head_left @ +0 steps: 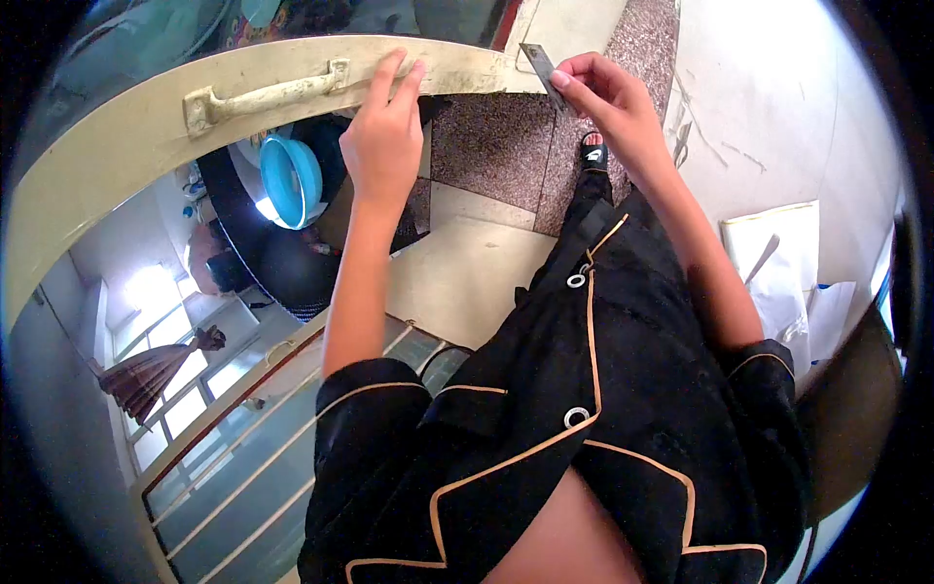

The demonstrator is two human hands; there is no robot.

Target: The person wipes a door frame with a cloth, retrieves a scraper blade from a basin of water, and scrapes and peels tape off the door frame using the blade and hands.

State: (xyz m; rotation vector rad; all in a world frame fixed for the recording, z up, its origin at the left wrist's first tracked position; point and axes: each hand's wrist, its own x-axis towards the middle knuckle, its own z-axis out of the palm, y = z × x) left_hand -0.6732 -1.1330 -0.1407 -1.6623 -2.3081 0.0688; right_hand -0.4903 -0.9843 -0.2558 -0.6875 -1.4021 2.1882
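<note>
My right hand [605, 95] pinches a thin, flat, dark grey blade-like piece [545, 73] between thumb and fingers, close to the corner of a cream-painted door frame [467, 70]. On the same frame rest the fingertips of my left hand [382, 131], spread a little, with nothing held. Just left of those fingertips, a cream pull handle [268, 97] is fixed to the frame. Paint looks chipped along the frame's edge near the blade. Glass [389, 21] fills the part beyond the frame.
A light blue basin [290, 182] lies beyond the door at the left. Speckled floor tiles [491, 146] show below the frame. Scraps lie near the pale wall [744, 107] at right, with white sheets [778, 258] lower down. A barred glass panel [243, 477] stands at lower left.
</note>
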